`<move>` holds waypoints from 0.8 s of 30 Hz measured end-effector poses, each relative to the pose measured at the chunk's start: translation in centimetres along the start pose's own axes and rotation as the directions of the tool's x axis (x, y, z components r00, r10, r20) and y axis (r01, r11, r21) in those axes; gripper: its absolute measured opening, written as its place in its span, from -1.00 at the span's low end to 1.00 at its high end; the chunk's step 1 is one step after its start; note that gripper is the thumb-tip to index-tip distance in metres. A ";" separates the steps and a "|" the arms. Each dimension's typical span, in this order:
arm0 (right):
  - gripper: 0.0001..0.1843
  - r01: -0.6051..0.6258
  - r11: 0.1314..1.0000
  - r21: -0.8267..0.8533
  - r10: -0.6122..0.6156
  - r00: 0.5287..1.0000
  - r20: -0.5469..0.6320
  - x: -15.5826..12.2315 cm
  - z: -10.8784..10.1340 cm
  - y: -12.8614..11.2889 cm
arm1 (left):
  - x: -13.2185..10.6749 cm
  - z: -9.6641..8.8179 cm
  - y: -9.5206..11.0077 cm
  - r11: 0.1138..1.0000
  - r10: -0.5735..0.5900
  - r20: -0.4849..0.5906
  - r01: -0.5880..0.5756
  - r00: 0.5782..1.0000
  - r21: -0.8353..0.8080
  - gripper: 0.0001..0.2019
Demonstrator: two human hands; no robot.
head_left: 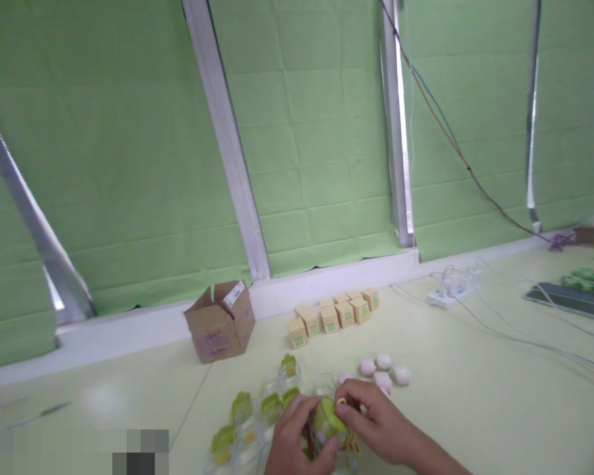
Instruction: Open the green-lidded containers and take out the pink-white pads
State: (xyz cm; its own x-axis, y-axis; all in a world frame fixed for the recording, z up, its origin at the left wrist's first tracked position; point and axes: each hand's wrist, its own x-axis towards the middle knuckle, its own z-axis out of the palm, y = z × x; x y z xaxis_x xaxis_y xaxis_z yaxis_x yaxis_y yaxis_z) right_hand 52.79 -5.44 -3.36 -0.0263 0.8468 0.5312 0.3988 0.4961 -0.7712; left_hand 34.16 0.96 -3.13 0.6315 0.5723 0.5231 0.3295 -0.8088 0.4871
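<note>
Two hands on a green-capped jar, bottom centre of the frame.
The left hand (pixel 297 439) and right hand (pixel 376 422) both grip the green-capped jar (pixel 327 417) above the table (pixel 475 409), with more clear jars (pixel 257 422) just left.

The pale counter (pixel 475 409) carries an open cardboard box (pixel 220 322) near the wall, with a cluster of small tan boxes (pixel 333 316) to its right. Pink and white lumps (pixel 385 372) and clear green-lidded bottles (pixel 257 419) lie nearer, while a white power strip (pixel 445 297), cables (pixel 534 340) and a phone (pixel 569 301) sit far right.
</note>
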 end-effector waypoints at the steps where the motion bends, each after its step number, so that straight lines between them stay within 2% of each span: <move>1: -0.78 0.007 1.000 -0.010 -0.007 1.000 -0.009 0.0 0.0 0.1 | -0.1 0.0 -0.1 1.000 0.013 -0.010 -0.013 1.000 0.011 -0.62; 7: -0.78 0.049 0.998 -0.026 -0.050 0.998 -0.039 0.0 0.3 0.5 | -0.5 0.3 -0.4 0.986 0.086 -0.087 -0.072 0.993 0.150 -0.57; 14: -0.78 0.032 0.999 0.000 -0.032 0.999 -0.018 -0.1 0.3 0.3 | -0.4 0.1 -0.1 0.981 0.056 -0.020 -0.051 0.998 0.185 -0.56; 19: -0.77 0.027 0.999 -0.042 -0.027 1.000 -0.009 -0.2 0.5 0.5 | -0.4 0.1 -0.8 0.973 0.062 -0.028 -0.054 0.998 0.227 -0.48; 24: -0.77 0.025 0.998 -0.059 -0.025 1.000 -0.007 -0.2 0.6 0.3 | -0.2 -0.5 0.0 0.974 0.088 -0.009 -0.084 0.996 0.210 -0.54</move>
State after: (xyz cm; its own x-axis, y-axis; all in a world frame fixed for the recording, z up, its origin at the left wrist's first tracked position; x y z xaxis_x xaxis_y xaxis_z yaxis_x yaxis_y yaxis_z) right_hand 52.35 -5.32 -3.85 -0.0299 0.8328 0.5528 0.4512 0.5047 -0.7360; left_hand 33.69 0.92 -2.86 0.6518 0.5003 0.5700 0.4151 -0.8643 0.2839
